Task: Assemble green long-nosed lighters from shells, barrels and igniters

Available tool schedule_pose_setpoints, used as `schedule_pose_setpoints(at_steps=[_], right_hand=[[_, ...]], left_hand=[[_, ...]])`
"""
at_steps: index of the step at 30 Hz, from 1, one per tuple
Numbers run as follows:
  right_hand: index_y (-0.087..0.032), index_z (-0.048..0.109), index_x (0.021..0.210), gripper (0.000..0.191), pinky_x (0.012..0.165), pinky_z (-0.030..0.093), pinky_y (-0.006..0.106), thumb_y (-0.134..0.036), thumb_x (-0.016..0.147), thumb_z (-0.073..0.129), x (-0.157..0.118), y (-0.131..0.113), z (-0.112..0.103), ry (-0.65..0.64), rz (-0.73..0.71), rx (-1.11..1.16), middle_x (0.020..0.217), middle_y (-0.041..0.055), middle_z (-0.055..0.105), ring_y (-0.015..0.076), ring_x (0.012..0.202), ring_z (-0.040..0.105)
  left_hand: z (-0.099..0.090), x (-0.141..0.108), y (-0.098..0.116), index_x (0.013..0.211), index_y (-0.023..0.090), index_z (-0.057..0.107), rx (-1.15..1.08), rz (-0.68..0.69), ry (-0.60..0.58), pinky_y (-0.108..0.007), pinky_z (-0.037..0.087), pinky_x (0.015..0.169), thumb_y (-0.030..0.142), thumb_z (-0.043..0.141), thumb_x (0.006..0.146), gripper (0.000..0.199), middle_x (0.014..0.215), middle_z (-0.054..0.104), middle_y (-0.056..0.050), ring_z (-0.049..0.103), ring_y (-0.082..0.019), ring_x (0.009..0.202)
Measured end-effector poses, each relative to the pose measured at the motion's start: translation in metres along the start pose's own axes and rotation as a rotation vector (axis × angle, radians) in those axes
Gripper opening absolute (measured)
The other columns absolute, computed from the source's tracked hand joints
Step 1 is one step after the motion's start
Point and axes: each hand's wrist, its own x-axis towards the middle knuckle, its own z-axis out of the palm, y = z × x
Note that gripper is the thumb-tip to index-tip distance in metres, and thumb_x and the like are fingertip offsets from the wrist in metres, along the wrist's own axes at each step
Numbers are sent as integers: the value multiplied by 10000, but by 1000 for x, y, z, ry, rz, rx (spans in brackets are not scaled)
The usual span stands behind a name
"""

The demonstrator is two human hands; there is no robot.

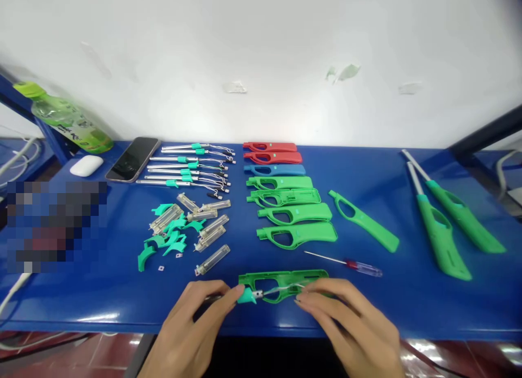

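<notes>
My left hand (196,323) grips a lighter nozzle assembly by its metal tube, mostly hidden under my fingers. Its teal collar (246,296) and short metal end stick out to the right. From that end thin white wires (285,287) run to my right hand (350,321), whose thumb and fingers pinch their far end; whatever else sits in that pinch is hidden. Behind the wires lies a green lighter shell half (314,273), hollow side up, near the table's front edge. A screwdriver (354,264) with a clear and red handle rests just beyond my right hand.
Several nozzle assemblies (175,171), clear fuel tanks (212,259) and teal triggers (175,241) lie left. Red shells (281,147), a blue shell (281,169) and green shells (302,234) are stacked centrally. Two whole lighters (444,236) lie right; a phone (134,159) and bottle (67,119) far left.
</notes>
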Motion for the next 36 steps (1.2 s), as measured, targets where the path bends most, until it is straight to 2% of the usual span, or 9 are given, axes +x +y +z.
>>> schedule_pose_setpoints(at_steps=[5,8,14,19,25,29,36], right_hand=[[-208,782,1091,260,815,647,240,-45,1029,590,11,-4,4,12,-19,-32,1032,69,775,152,931,769],[-206,788,1098,262,837,646,237,-48,1025,592,14,-4,8,1,-26,-39,1043,71,783,157,948,776],[-221,799,1088,280,857,651,240,-63,1030,575,12,0,11,-40,-31,-53,1059,67,796,170,968,787],[-214,794,1093,270,861,649,253,-55,1022,589,11,0,12,-57,-21,-27,1082,71,796,174,999,779],[-219,785,1133,272,832,661,313,-35,980,657,9,2,15,-1,16,10,1063,56,806,193,963,780],[-222,769,1166,309,819,660,345,-12,952,691,5,5,14,2,0,31,1057,37,829,210,973,787],[-231,750,1176,354,783,644,336,28,958,645,4,8,11,-22,13,43,1069,24,841,189,936,798]], left_hand=[[0,-9,-11,1462,329,641,20,-56,-44,-284,624,1001,159,492,1088,437,1296,687,-60,726,-176,1127],[1,-10,-16,1452,335,640,41,-87,-60,-314,598,1052,154,509,1089,426,1334,662,-56,696,-180,1178],[-1,-3,-18,1422,316,659,52,-30,-30,-335,595,1015,63,471,1071,472,1269,668,-69,658,-184,1183],[-3,-1,-18,1441,332,660,29,-37,-11,-387,612,990,49,426,1043,541,1260,674,-88,660,-217,1173],[-5,1,-18,1415,342,684,-1,-35,12,-315,609,938,61,507,1043,499,1252,679,-75,674,-196,1144],[-7,1,-19,1438,346,673,-10,-42,0,-309,608,935,48,515,1036,525,1261,682,-77,676,-196,1153],[-9,0,-17,1451,340,653,-4,-45,-40,-302,580,968,3,491,1025,566,1299,655,-67,650,-185,1190]])
